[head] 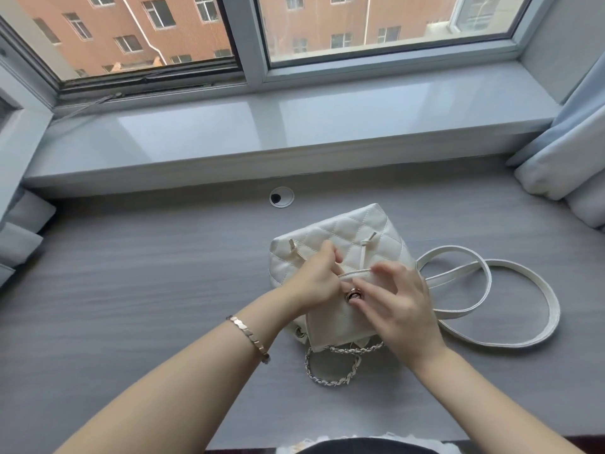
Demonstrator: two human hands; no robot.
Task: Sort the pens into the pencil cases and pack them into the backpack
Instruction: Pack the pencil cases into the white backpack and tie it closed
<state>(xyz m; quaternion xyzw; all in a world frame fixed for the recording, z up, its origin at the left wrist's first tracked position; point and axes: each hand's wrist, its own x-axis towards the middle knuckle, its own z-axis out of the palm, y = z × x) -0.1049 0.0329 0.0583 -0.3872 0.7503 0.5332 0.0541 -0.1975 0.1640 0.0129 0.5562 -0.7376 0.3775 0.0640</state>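
Observation:
A small white quilted backpack lies on the grey desk, its flap toward me with a round metal snap showing. My left hand pinches the white drawstring near the bag's mouth. My right hand rests on the flap with fingers spread, fingertips touching the drawstring and the snap. No pens or pencil cases are in view.
The bag's white straps loop out to the right on the desk. A chain handle lies at its near end. A cable grommet sits behind the bag, below the window sill. Curtains hang at right.

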